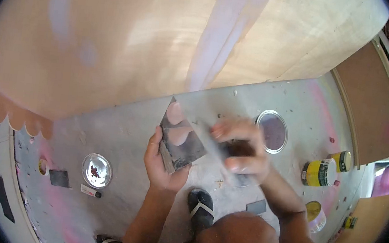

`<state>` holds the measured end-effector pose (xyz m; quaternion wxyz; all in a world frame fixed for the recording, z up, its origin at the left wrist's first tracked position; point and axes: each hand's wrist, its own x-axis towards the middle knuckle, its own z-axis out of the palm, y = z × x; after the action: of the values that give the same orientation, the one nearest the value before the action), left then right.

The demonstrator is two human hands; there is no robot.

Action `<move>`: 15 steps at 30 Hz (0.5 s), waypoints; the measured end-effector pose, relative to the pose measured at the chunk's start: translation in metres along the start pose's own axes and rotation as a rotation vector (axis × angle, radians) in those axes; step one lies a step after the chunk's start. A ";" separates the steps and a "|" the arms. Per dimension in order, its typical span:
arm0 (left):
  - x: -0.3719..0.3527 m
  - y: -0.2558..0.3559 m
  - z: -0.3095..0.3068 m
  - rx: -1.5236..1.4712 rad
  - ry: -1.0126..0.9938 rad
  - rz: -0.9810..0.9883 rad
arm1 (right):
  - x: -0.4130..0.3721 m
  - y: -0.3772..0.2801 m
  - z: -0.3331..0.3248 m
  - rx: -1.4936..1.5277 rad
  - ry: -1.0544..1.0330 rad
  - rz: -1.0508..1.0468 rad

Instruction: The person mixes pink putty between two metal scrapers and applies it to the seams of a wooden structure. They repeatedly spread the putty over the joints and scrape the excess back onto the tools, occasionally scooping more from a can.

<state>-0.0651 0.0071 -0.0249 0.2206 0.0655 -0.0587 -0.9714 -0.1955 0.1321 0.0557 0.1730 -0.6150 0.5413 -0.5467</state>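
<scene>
Left hand (pixel 163 165) is closed on the lower edge of a dark plate (pixel 187 147), thumb along its left side. Two pink filler dabs (pixel 175 113) sit on the plate's upper half. Right hand (pixel 243 150), just right of the plate, is blurred, its fingers curled around a dark tool (pixel 236 149). Plywood board (pixel 142 35) lies beyond the plate, and an open tin (pixel 272 131) lies further right.
</scene>
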 end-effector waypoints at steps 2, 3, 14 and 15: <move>-0.002 -0.004 0.007 0.213 0.074 0.071 | -0.026 0.049 0.040 -0.184 0.265 -0.293; -0.002 -0.004 0.009 0.318 0.098 0.105 | -0.029 0.051 0.036 -0.245 0.224 -0.103; -0.001 -0.003 -0.023 0.537 0.056 0.144 | 0.081 0.115 -0.126 -1.398 0.638 -0.079; -0.001 -0.003 -0.030 0.555 0.068 0.153 | 0.085 0.124 -0.126 -1.477 0.659 -0.107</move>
<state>-0.0611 0.0073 -0.0551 0.2689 0.1514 -0.3195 -0.8959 -0.3784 0.0631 0.0409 -0.4724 -0.4028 0.7556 -0.2087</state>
